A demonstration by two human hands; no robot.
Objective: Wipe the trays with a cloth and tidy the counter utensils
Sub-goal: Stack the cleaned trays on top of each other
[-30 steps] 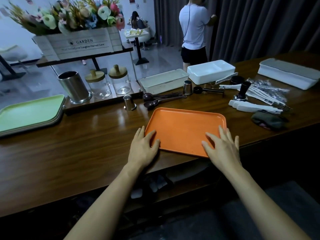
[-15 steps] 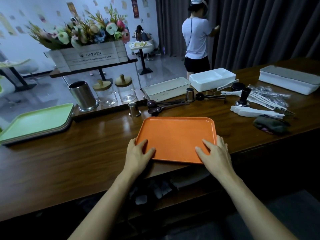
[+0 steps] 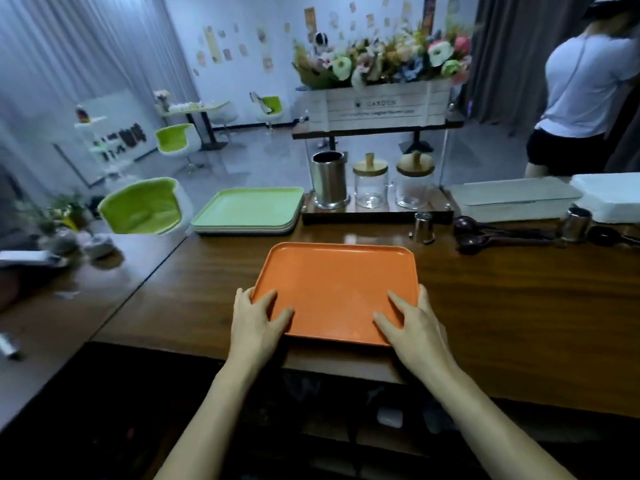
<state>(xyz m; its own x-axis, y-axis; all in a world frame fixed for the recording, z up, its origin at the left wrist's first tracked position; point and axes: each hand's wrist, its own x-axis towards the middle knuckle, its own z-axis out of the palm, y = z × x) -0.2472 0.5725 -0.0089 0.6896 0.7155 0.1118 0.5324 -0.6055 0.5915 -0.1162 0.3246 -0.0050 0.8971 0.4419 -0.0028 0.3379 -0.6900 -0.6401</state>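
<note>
Several pale green plastic trays (image 3: 247,210) are sitting stacked on the brown wooden counter (image 3: 519,306); the left hand (image 3: 258,322) is lying flat, fingers straight, on the near-left corner of the orange rectangular plastic tray (image 3: 337,285) at the counter's front edge, the right hand (image 3: 417,329) likewise on its near-right corner.

Dim, bluish room: pale wall (image 3: 242,15) dotted with small posters (image 3: 310,17), grey curtains (image 3: 69,46) on the left, lime-green shell chairs (image 3: 142,206) on a glossy grey floor (image 3: 270,161).
</note>
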